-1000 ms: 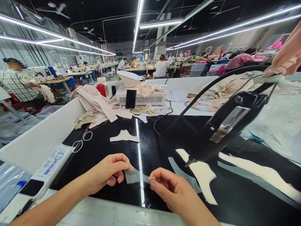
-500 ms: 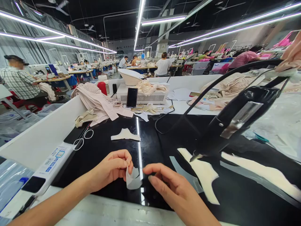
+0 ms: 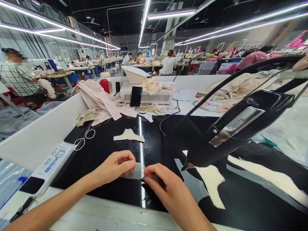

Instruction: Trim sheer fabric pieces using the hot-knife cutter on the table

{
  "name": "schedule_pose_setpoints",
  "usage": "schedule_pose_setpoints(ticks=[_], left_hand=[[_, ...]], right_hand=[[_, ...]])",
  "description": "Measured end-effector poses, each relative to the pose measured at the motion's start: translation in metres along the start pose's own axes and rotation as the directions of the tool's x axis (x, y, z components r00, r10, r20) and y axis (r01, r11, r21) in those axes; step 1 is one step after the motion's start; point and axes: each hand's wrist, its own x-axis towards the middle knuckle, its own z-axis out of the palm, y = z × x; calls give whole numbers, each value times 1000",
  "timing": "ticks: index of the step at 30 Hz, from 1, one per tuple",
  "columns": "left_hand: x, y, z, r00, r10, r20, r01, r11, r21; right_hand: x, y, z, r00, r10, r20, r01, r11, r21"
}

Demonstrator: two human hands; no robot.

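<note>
the film (image 3: 136, 171) is over the near half of the mat (image 3: 158, 149), left hand (image 3: 113, 167) and right hand (image 3: 167, 184) both pinched closed on its ends, so imo hold it flat and untwisted

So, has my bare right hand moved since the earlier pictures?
Yes, the right hand moved left: against the flat white cut piece on the black surface, its fingertips went from beyond that piece's right end to roughly in line with it.

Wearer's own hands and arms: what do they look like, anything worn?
Left hand and right hand: gloveless, no ring or marking visible. Left forearm and right forearm: no sleeve, watch or band in view. Upper arms out of frame.
</note>
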Motion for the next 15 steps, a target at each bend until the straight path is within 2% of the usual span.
schedule_pose_setpoints(ticks=[2,4,5,7,8,10,15], left_hand=[[-2,-2,-1,998,36,-42,-32,993,110],[-3,-4,-1,991,132,-33,-114,938,328],[-4,-6,0,981,194,1,-171,865,472],[-6,-10,1,950,294,101,-274,635,723],[-7,-12,1,934,329,142,-306,526,794],[-9,-17,-1,904,390,175,-341,411,846],[-12,-32,-10,792,569,219,-406,223,886]], right_hand=[[1,3,2,999,-49,-18,47,992,-116],[3,6,5,990,-134,-54,116,960,-253],[3,7,7,983,-170,-72,140,939,-314],[2,8,10,974,-204,-93,152,906,-396],[1,8,10,975,-202,-96,144,896,-419],[-5,5,9,978,-187,-95,124,881,-457],[-36,4,-7,981,-151,-125,65,853,-517]])
